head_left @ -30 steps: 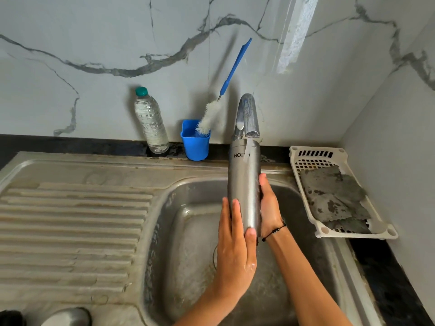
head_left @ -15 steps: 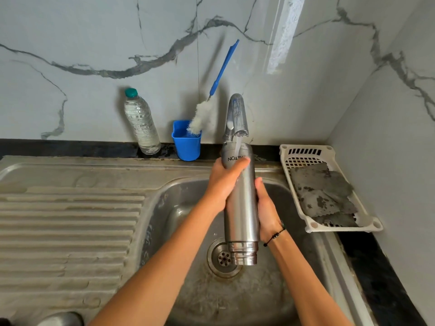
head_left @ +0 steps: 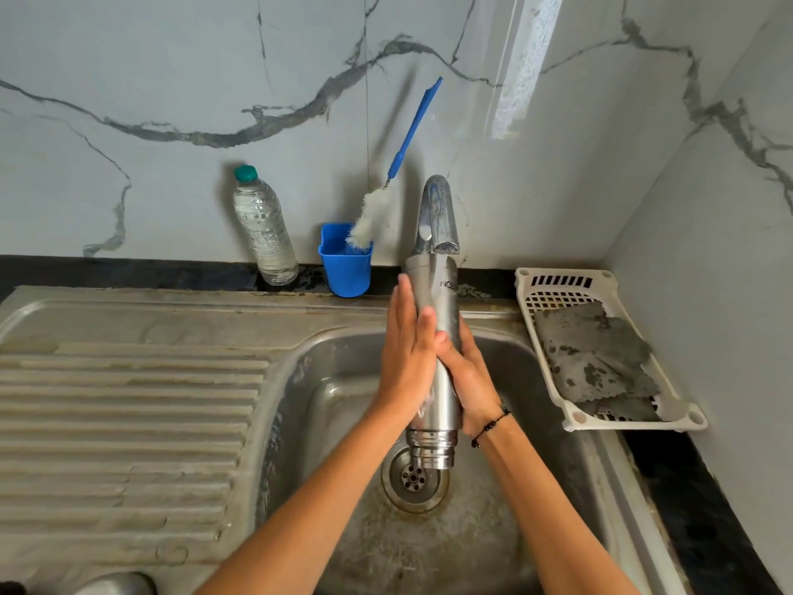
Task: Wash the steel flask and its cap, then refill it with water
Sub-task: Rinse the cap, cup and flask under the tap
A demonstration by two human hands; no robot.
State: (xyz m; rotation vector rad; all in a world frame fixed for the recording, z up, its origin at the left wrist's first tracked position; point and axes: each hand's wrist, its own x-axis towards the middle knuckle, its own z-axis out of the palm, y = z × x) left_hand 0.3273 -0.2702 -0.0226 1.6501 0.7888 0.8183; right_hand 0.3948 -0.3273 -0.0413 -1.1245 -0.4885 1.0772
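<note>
The steel flask [head_left: 437, 358] stands upside down in the centre of the frame, its long axis near vertical. Its flat base is up under the spout of the tap [head_left: 437, 221], and its open threaded mouth points down over the drain [head_left: 414, 476] of the sink [head_left: 300, 423]. It is a slim brushed-steel cylinder with a ringed neck at the lower end and dark lettering, inverted, near the top. Its surface looks wet.

The left hand [head_left: 407, 358] comes up from the lower left and lies flat along the flask's left side, fingers straight and pressed together, pointing up toward the base. The right hand [head_left: 467, 375] comes from the lower right and wraps the flask's middle from behind, fingers curled round it, with fingertips showing at the front beside the left palm. A dark beaded bracelet [head_left: 491, 425] circles the right wrist.

In the upper centre, against the marble wall, a blue cup [head_left: 345, 268] holds a blue-handled bottle brush [head_left: 399, 165], with a clear plastic bottle [head_left: 264, 227] just left of it. At the right a white basket [head_left: 600, 285] holds grey scrub cloths [head_left: 596, 358].
</note>
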